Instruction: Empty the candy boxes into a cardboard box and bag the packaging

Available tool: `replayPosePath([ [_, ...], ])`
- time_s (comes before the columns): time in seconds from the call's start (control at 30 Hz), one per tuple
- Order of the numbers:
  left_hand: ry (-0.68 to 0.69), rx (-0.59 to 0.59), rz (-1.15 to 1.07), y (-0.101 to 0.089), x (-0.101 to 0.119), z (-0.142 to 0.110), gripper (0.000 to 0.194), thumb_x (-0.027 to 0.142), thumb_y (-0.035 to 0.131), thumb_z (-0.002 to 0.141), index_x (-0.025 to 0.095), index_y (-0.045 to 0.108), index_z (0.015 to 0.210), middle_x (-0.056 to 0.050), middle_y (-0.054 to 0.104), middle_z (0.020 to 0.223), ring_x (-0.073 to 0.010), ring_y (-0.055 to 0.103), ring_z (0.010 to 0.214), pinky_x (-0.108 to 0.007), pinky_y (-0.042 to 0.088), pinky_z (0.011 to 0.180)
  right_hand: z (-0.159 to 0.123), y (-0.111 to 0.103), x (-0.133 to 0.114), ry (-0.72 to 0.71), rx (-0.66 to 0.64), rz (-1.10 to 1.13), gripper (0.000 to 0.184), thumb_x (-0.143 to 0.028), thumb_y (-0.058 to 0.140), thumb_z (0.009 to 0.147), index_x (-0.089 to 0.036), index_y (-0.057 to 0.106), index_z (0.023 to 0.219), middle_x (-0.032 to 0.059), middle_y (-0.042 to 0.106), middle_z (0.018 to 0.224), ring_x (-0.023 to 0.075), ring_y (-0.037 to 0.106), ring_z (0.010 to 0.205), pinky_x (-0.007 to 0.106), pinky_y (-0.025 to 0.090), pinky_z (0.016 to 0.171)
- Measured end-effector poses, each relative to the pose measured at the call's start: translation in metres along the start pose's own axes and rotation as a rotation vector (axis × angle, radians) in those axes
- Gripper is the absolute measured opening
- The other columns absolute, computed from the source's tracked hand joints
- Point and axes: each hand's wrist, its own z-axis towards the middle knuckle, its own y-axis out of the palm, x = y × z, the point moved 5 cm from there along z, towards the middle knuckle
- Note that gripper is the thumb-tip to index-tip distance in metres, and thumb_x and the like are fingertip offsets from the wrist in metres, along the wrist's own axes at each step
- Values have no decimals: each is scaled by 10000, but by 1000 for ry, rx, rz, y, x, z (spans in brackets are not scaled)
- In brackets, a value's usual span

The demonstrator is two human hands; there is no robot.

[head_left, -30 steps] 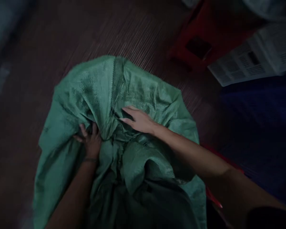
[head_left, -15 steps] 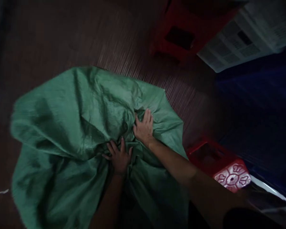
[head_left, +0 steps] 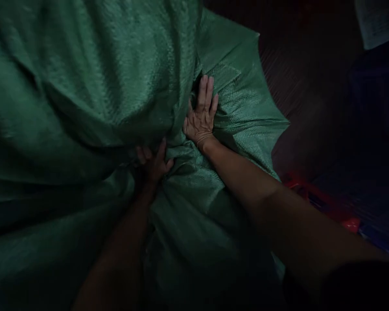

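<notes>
A large green woven plastic sack [head_left: 142, 77] fills the left and middle of the head view, bulging and creased. My right hand [head_left: 202, 112] lies on it with the fingers stretched out, pressing into a fold next to a dark gap. Lower and to the left, my left hand [head_left: 154, 162] rests on the gathered material with its fingers spread. Some of its fingertips sink into a dark crease and are partly hidden. Creases run outward from both hands to the sack's pointed right edge.
A red plastic stool [head_left: 324, 201] lies at the lower right, partly behind my right forearm. Dark blue material [head_left: 376, 86] and a pale printed box [head_left: 379, 21] are at the right edge. The brown floor [head_left: 298, 86] shows between them and the sack.
The sack now looks larger and nearer, reaching past the left and top edges. Both hands stay pressed on it and appear higher in view. The stool and box have shifted toward the right edge.
</notes>
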Motion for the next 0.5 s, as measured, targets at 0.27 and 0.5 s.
replayPosePath([
  [0.27,88,82,-22,-63,48,-46,676,549,593,880,265,479,1483,-183,325,1593,-418,247,1472,-667,226,1129,-25,-71,0,86,-33,67,449,-353,331,1058,-123,468,1419,159,305,1552,285,182,1476,525,211,1192],
  [0.5,-169,198,149,-183,21,-185,546,466,565,897,66,582,1268,-261,568,1297,-389,543,1167,-509,467,940,-139,-142,-62,-13,-590,116,232,-319,659,946,-145,671,1099,130,678,1078,294,598,1077,416,434,981],
])
